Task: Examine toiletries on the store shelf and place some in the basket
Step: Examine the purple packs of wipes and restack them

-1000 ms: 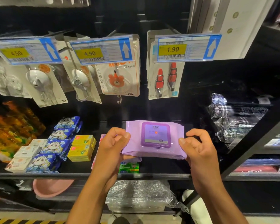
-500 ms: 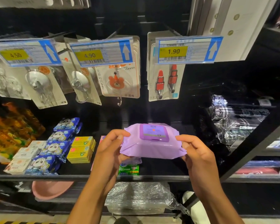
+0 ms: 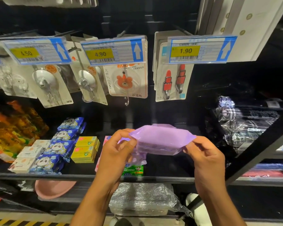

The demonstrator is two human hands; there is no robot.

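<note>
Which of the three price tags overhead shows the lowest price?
The rightmost tag, reading 1.90, above the red hooks; the left tag reads 4.50, the middle tag 4.90.

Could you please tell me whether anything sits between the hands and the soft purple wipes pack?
Nothing visible does: the left hand and the right hand each pinch one end of the soft purple plastic wipes pack directly. No basket is in view, so that path cannot be judged.
</note>
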